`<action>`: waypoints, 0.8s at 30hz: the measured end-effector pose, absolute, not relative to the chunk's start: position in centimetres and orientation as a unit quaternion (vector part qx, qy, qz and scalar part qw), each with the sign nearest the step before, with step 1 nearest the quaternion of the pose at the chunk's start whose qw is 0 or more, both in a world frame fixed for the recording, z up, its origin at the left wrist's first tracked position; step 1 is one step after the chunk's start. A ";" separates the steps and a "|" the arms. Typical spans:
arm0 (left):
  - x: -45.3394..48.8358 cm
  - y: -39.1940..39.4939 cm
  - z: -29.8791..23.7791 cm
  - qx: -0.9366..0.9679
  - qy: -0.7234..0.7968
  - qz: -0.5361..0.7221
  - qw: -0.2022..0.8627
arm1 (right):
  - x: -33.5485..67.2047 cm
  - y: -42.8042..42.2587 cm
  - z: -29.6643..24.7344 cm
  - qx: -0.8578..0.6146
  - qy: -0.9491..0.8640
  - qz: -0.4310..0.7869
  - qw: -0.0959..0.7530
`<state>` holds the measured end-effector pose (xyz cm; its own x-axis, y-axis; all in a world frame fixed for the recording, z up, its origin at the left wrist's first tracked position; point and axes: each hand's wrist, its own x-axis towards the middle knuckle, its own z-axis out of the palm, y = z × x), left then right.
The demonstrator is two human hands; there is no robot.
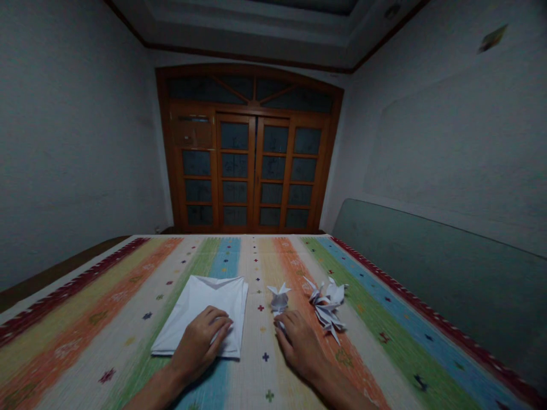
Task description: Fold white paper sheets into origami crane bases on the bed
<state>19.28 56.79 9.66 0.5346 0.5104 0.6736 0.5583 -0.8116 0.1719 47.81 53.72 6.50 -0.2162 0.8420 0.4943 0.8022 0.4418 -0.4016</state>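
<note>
"What lies on the cloth-covered worktop (98, 347) in front of us?"

"We have a folded paper sheet (213, 299) left of centre, and our left hand (200, 340) rests on its near part."

"And our right hand (299, 344)?"

"It lies to the right of the sheet, with its fingertips (282, 324) at the base of a small paper figure (278, 298). A larger paper figure (327, 307) lies just right of that one."

"What stands beyond the worktop?"

"We face double doors (250, 171) past the far edge, and a panel (410, 267) runs along the right side."
</note>
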 end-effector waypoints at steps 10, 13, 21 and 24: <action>22.0 54.2 10.2 -0.887 -0.268 -0.373 -0.046 | 48.0 54.9 5.1 -0.563 -0.643 0.066 0.514; 22.5 53.7 10.2 -0.891 -0.272 -0.354 -0.077 | 48.0 55.9 4.7 -0.565 -0.619 0.114 0.534; 23.4 52.9 9.8 -0.900 -0.260 -0.328 -0.124 | 47.8 57.5 4.9 -0.565 -0.600 0.126 0.553; 23.5 52.8 9.4 -0.883 -0.277 -0.347 -0.153 | 47.7 56.9 5.5 -0.549 -0.605 0.128 0.562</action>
<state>23.53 52.76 9.35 0.6052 0.5958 0.5279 0.3840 -0.7994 0.4620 47.70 56.89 5.51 0.2351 0.8085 0.5394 0.5208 0.3638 -0.7723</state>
